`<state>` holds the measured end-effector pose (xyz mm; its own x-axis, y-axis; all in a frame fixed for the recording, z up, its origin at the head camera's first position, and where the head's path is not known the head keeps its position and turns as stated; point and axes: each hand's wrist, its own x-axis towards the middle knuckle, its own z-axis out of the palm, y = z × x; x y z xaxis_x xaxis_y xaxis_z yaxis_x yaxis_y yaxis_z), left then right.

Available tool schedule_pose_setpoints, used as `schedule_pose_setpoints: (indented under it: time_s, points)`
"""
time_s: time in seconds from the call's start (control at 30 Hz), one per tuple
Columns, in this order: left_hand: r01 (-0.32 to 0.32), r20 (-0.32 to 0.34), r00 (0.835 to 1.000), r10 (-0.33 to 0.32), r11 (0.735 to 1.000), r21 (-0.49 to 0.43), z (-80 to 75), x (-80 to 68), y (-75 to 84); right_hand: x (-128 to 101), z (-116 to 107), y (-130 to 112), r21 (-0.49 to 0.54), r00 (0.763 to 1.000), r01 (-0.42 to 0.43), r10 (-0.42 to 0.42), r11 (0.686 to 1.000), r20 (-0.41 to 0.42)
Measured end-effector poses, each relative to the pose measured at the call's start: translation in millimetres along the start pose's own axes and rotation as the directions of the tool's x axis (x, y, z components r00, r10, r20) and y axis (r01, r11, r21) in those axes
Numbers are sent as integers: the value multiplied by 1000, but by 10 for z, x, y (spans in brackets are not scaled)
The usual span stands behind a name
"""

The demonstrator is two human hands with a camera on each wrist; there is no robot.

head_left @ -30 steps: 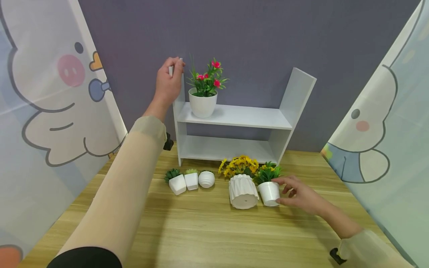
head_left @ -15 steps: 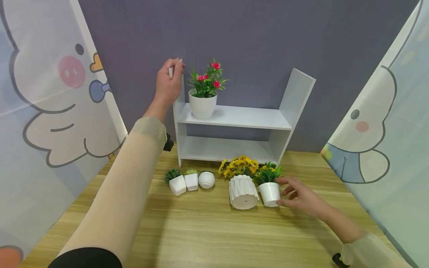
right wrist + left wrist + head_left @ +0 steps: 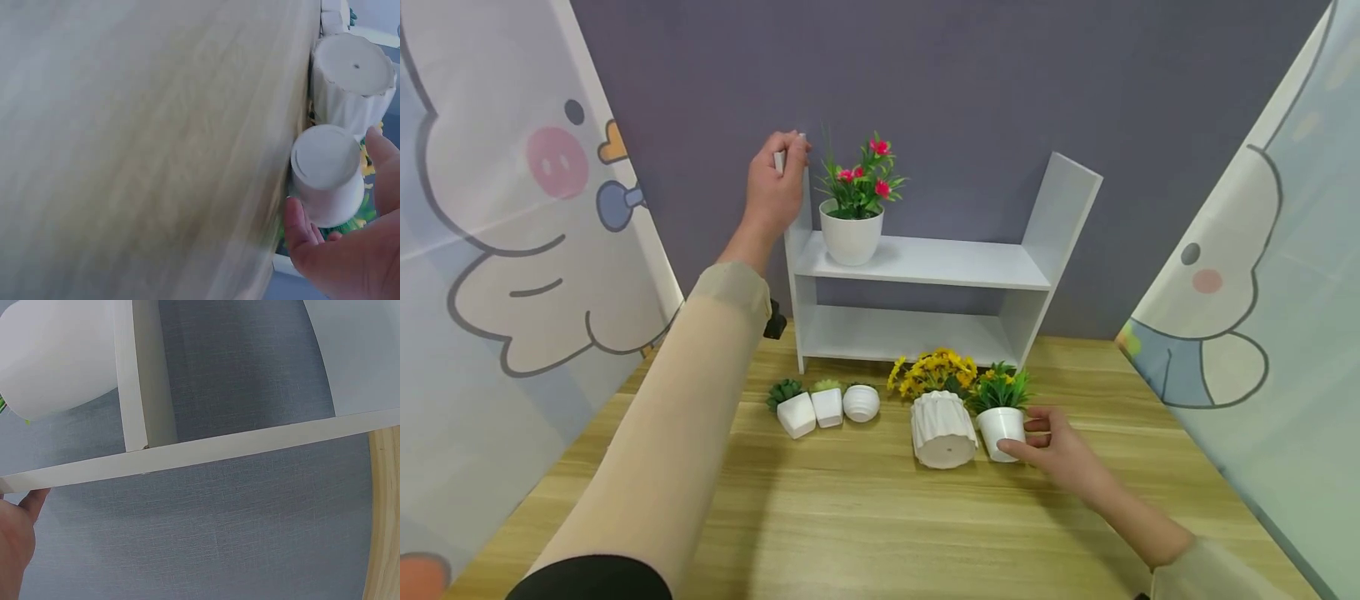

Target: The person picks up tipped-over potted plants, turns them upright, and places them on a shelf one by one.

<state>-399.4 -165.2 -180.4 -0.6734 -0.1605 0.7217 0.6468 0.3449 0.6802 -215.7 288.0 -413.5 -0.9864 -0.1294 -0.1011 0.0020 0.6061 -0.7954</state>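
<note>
Cartoon pig [image 3: 556, 162] on the left, then the left hand [image 3: 772, 187], grip clenched over one side of the shelf [image 3: 940, 260]. Three mini pots [image 3: 827, 408] on the desk [image 3: 865, 517], pink-flower pot [image 3: 852, 237] upright above, yellow-flower pot [image 3: 943, 425] lying down, leafy pot [image 3: 997, 421] tipped beside it. Right hand [image 3: 1063, 458] spans that last one, can't tell if the grip's actually grasping.

Your left hand [image 3: 775, 190] holds one side of the white shelf [image 3: 955, 262], near the pink flowers [image 3: 880, 148]. Your right hand [image 3: 1066, 457] is at the green plant's [image 3: 1002, 388] little pot [image 3: 998, 427], maybe touching it. Just beside, a wavy pot [image 3: 942, 429] with yellow flowers [image 3: 934, 372] lies on its side.
</note>
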Motion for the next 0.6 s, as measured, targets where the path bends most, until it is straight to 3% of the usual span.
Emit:
schedule_pose_setpoints:
  time_s: [0.33, 0.6]
  points:
    - [3, -1, 1000, -3, 1000, -1, -12, -11, -10, 94, 115, -80, -80, 998, -37, 33, 996, -47]
    - [-3, -11, 1000, 3, 1000, -17, -1, 0, -8, 42, 126, -72, -44, 998, -21, 18, 999, -67]
